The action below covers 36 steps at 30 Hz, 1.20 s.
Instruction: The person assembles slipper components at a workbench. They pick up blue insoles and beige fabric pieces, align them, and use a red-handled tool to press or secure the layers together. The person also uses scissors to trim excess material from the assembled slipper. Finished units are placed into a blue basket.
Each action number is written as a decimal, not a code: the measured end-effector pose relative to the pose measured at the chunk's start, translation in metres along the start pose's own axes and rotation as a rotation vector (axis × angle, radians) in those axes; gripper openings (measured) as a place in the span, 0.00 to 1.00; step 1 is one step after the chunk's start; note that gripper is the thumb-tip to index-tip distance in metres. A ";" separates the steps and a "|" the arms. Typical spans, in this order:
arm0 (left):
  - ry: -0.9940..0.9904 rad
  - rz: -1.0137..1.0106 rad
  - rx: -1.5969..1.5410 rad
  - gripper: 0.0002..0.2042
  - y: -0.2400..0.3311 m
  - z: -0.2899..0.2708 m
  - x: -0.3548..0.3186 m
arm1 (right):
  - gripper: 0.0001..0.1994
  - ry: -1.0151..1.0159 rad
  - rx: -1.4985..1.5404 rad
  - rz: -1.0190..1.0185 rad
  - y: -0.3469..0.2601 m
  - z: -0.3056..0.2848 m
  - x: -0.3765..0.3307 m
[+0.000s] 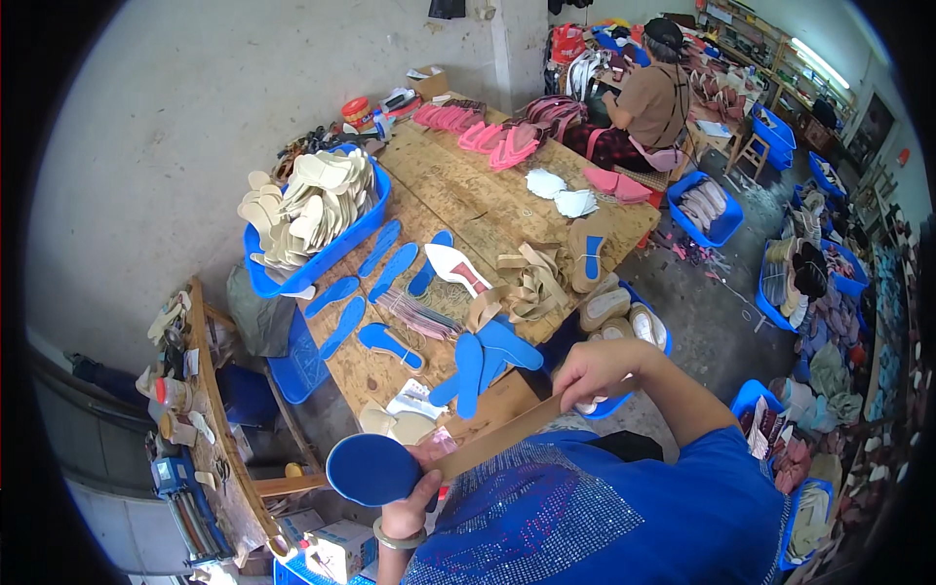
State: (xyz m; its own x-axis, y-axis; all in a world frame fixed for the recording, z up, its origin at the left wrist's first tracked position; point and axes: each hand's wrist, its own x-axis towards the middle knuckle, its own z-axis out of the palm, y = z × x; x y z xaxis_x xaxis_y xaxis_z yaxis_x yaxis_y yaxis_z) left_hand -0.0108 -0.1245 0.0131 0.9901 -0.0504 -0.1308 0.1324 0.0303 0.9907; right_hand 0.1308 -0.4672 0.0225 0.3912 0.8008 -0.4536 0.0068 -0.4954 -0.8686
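Observation:
My left hand (416, 499), with a bangle at the wrist, is closed round a blue insole (374, 470) whose rounded end faces up. A tan strip (502, 437) runs from the insole across my front to my right hand (597, 370), which pinches it between thumb and fingers. The strip looks stretched straight. On the table just beyond lie several flat blue insoles (470, 369), some overlapping. Beside them is a heap of loose tan strips (534, 278). A white sole with a dark red patch (455, 268) lies farther back.
The wooden table (429, 195) carries pink pieces (502, 141) toward its far end. A blue basket piled with cream insoles (317, 210) stands at its left edge. Beyond the table sits another person (648, 102). Blue baskets (704, 210) stand on the floor at right; a wooden shelf (229, 429) is at left.

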 end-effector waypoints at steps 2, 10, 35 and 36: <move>0.008 0.023 0.021 0.12 -0.012 -0.009 -0.014 | 0.08 0.062 0.016 0.027 -0.001 0.004 -0.009; 0.014 0.049 0.017 0.13 -0.024 -0.026 -0.054 | 0.08 0.219 -0.256 0.019 0.000 0.036 -0.023; 0.068 0.020 -0.010 0.15 -0.061 -0.048 -0.117 | 0.08 1.164 0.434 -0.410 -0.014 0.051 -0.057; 0.057 0.019 0.024 0.15 -0.064 -0.048 -0.120 | 0.07 1.194 0.433 -0.438 -0.015 0.050 -0.056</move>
State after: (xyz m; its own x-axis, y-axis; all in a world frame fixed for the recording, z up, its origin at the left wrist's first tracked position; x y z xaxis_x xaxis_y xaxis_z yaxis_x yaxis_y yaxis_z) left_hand -0.1363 -0.0722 -0.0366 0.9935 0.0066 -0.1133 0.1133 0.0071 0.9935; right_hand 0.0632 -0.4879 0.0507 0.9908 -0.0268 0.1329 0.1341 0.0475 -0.9898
